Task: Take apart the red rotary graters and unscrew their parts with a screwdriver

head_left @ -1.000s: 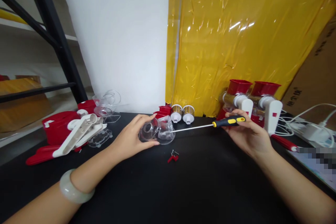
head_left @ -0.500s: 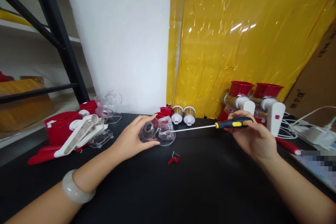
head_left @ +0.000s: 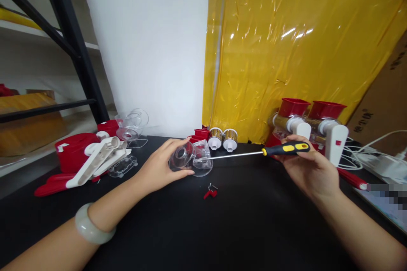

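On the black table, my left hand (head_left: 165, 161) grips a clear plastic grater housing (head_left: 201, 152) that lies on its side, thumb in front and fingers behind. My right hand (head_left: 308, 169) holds a screwdriver (head_left: 282, 149) with a black and yellow handle, its long shaft level and pointing left. The shaft's tip reaches into the clear housing; whether it sits on a screw I cannot make out. In front of the housing lie small red plastic pieces (head_left: 210, 194) with several loose screws (head_left: 213, 186) beside them.
Two metal grater drums (head_left: 229, 139) and red parts (head_left: 199, 134) stand behind the housing. Two assembled red-and-white graters (head_left: 333, 135) are at the right, near white cables (head_left: 352, 161). Red bases (head_left: 74, 152), white crank handles (head_left: 98, 161) and clear parts (head_left: 130, 125) lie left.
The screwdriver handle has turned a little in my right hand, and its fingers have shifted on it. My left hand and the housing stay in place.
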